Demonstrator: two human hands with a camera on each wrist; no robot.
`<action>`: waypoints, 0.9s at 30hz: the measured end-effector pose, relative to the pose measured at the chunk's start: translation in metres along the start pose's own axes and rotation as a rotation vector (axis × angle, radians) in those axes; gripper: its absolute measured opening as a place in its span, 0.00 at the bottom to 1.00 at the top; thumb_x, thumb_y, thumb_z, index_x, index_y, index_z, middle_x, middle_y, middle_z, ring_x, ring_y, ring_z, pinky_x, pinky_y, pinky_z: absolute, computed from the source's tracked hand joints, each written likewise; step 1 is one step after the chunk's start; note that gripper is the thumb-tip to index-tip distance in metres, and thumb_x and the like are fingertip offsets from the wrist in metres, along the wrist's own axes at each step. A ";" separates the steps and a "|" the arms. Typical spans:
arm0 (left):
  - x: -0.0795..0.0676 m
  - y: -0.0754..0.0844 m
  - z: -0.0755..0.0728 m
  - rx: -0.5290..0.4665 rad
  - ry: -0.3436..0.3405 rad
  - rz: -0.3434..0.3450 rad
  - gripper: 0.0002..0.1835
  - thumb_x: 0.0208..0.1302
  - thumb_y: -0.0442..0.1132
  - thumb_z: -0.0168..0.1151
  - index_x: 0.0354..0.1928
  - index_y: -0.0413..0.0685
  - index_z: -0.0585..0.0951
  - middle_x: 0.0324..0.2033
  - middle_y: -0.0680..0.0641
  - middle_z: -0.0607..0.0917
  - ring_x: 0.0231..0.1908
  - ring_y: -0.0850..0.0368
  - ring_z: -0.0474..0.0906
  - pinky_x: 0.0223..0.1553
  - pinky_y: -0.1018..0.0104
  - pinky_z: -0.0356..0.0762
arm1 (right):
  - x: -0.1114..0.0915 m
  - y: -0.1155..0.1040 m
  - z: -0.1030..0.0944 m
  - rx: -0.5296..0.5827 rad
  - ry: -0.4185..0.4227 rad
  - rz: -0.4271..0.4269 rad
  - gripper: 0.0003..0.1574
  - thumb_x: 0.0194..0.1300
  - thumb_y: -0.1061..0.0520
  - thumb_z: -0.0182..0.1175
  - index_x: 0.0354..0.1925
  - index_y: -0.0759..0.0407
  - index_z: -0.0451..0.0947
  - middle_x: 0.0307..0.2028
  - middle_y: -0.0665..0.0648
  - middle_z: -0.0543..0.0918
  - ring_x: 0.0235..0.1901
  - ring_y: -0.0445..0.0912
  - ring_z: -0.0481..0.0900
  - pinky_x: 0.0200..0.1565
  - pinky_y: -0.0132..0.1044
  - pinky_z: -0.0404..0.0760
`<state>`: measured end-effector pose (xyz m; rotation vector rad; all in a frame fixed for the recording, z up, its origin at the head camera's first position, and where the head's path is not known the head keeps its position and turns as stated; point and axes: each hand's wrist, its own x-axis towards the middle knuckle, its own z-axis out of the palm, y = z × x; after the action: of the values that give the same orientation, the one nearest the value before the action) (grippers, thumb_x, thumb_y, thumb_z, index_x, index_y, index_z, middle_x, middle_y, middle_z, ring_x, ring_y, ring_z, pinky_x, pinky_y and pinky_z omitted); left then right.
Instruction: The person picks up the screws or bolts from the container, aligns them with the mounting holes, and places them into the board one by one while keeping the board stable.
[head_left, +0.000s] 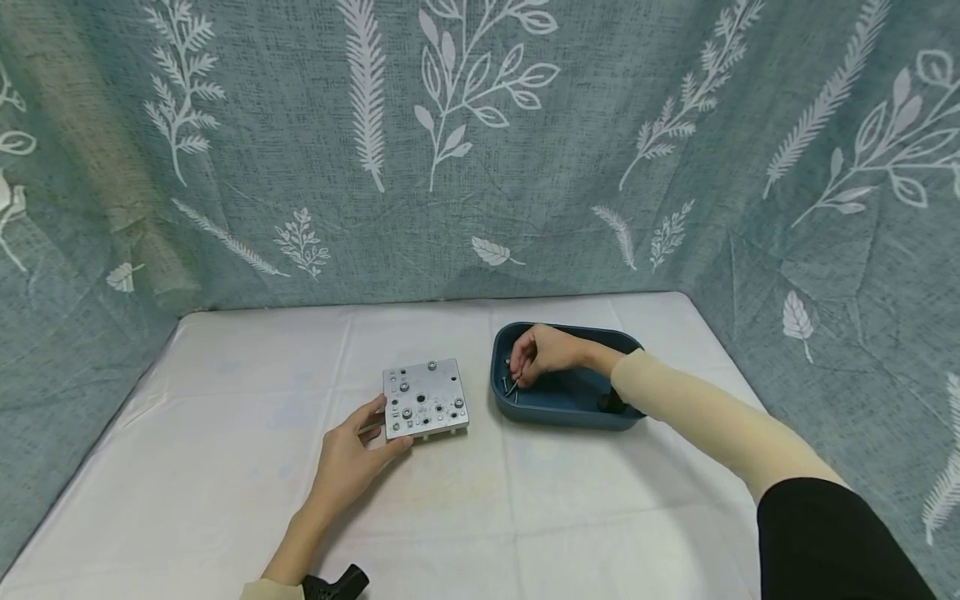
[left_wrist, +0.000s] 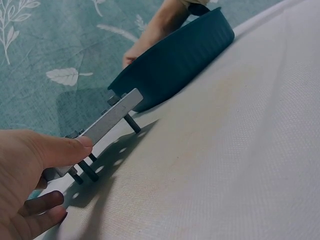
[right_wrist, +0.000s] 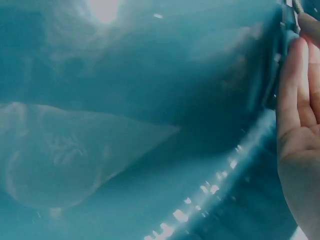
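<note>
A square silver metal plate (head_left: 424,400) with holes and several screws stands on the white cloth. In the left wrist view, screw shanks stick out below the plate (left_wrist: 112,117), holding it above the cloth. My left hand (head_left: 351,458) grips its near left corner, thumb along the front edge and fingers at the left side. Inside the blue tray (head_left: 570,418), my right hand (head_left: 551,350) reaches down at the left end. Its thumb and fingers pinch a thin threaded screw (right_wrist: 298,6), partly cut off by the frame edge. Other screws (head_left: 505,382) lie beside the fingertips.
The tray stands right of the plate, its raised rim (left_wrist: 170,35) between the two hands. A white cloth (head_left: 225,433) covers the table. A patterned green curtain (head_left: 420,242) hangs behind the table and along both sides.
</note>
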<state>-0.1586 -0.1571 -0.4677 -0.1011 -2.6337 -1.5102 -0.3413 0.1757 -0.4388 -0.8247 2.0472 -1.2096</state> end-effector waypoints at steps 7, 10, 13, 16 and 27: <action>-0.002 -0.002 -0.001 0.000 0.011 0.005 0.44 0.52 0.39 0.78 0.69 0.34 0.67 0.57 0.31 0.76 0.54 0.38 0.77 0.54 0.62 0.79 | -0.009 -0.021 -0.018 0.052 0.098 0.006 0.09 0.53 0.75 0.66 0.36 0.70 0.82 0.33 0.65 0.86 0.36 0.56 0.85 0.43 0.52 0.86; -0.004 -0.004 -0.001 0.000 0.013 0.004 0.44 0.52 0.39 0.78 0.68 0.34 0.67 0.57 0.31 0.76 0.54 0.38 0.78 0.54 0.63 0.79 | -0.015 -0.033 -0.021 0.070 0.193 -0.002 0.08 0.56 0.73 0.66 0.37 0.70 0.82 0.34 0.64 0.86 0.37 0.56 0.85 0.45 0.58 0.84; -0.005 -0.005 -0.001 -0.001 0.015 0.010 0.43 0.52 0.39 0.78 0.68 0.33 0.68 0.58 0.31 0.76 0.54 0.39 0.78 0.54 0.63 0.79 | -0.021 -0.047 -0.019 0.094 0.282 -0.025 0.07 0.58 0.72 0.66 0.38 0.70 0.82 0.36 0.65 0.85 0.38 0.55 0.84 0.48 0.62 0.80; -0.006 -0.006 -0.001 -0.005 0.023 0.023 0.43 0.52 0.39 0.78 0.68 0.33 0.68 0.58 0.31 0.76 0.54 0.39 0.77 0.54 0.63 0.79 | -0.025 -0.063 -0.012 0.071 0.340 -0.055 0.07 0.59 0.71 0.66 0.39 0.70 0.82 0.38 0.68 0.84 0.38 0.55 0.83 0.48 0.62 0.80; 0.000 -0.004 0.001 0.005 0.020 0.032 0.44 0.50 0.38 0.79 0.68 0.33 0.68 0.59 0.32 0.75 0.56 0.40 0.76 0.55 0.64 0.78 | -0.050 -0.107 0.041 0.124 0.523 -0.176 0.07 0.60 0.67 0.69 0.39 0.66 0.83 0.36 0.62 0.85 0.37 0.56 0.83 0.42 0.49 0.86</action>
<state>-0.1590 -0.1586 -0.4717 -0.1267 -2.6071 -1.4867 -0.2573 0.1514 -0.3497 -0.6892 2.3033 -1.7809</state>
